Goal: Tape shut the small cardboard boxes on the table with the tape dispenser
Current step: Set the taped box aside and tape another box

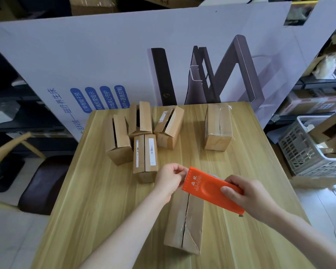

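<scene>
The box [179, 226] in hand lies at lower centre of the frame on the table [105, 191], directly under both hands. Its long axis runs from the bottom edge up toward the middle, and the seam [185, 220] between its two flaps follows that same line. The dispenser [211, 188] hangs over the box's far end and lies across it at a slant, toothed edge toward the left of the frame and handle end down to the right. The right hand [248, 195] wraps its fingers round the handle end, with the thumb pressed on the orange face. The left hand [169, 180] sits just left of the toothed edge, thumb and forefinger pinched together there and the other fingers curled (the tape is too clear to make out, so I judge rather than see that it pinches the loose end). Both hands are near the far end of the seam, the left a little closer to it. The coming move probably means sticking that end down at the far end and drawing the dispenser down the frame along the seam, so the dispenser must first turn in line with it. Four open boxes [144, 152] cluster above and left of the hands, well apart from the work, and one taped box [218, 127] stands at upper right.
</scene>
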Demonstrator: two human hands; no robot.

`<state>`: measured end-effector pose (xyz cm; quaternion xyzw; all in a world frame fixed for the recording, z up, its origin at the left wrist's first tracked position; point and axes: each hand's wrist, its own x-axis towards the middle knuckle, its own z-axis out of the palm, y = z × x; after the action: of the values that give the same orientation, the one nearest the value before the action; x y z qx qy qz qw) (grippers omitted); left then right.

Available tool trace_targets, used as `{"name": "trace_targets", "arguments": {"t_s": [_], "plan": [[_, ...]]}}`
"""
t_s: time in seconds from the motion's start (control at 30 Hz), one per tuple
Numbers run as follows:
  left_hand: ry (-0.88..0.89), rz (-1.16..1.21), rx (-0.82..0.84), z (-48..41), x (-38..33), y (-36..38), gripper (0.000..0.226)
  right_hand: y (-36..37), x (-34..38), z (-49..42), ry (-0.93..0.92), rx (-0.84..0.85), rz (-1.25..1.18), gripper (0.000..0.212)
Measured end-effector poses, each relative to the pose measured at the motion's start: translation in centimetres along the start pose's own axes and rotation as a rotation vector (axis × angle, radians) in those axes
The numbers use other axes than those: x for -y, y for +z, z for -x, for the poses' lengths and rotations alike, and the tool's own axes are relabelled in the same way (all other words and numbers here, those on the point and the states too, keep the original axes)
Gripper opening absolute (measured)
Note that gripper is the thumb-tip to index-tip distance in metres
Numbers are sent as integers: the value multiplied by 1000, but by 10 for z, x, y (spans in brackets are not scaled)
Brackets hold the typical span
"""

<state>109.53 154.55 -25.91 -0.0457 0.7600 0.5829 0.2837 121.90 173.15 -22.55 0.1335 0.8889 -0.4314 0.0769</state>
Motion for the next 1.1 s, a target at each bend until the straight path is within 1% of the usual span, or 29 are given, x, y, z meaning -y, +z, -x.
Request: {"name": "trace_targets", "arguments": {"t_s": [0.1, 0.4, 0.5, 0.6, 0.73, 0.83, 0.93, 1.1], "plan": [[68, -118, -100, -4, 0, 2, 20, 0, 2, -3, 15, 1, 24, 11], [22, -209, -166, -18, 9, 12, 28, -4, -1, -6, 54, 11, 131, 16], [-11, -245, -277, -28, 15, -8, 32, -13, -8, -1, 103, 17, 120, 15], [-58, -235, -294, -36, 26, -27, 27, -22, -17, 8, 146, 24, 80, 14], [-76, -212, -308, -40, 33, -24, 24, -27, -24, 11, 155, 33, 61, 14], [-111, -199, -351, -43, 39, -21, 23, -34, -30, 9, 153, 60, 125, 15], [-120, -239, -371, -41, 40, -13, 19, -39, -38, -2, 187, 84, 250, 17], [-102, -412, -367, -42, 37, -6, 15, -43, -52, -31, 215, 152, 376, 24]]}}
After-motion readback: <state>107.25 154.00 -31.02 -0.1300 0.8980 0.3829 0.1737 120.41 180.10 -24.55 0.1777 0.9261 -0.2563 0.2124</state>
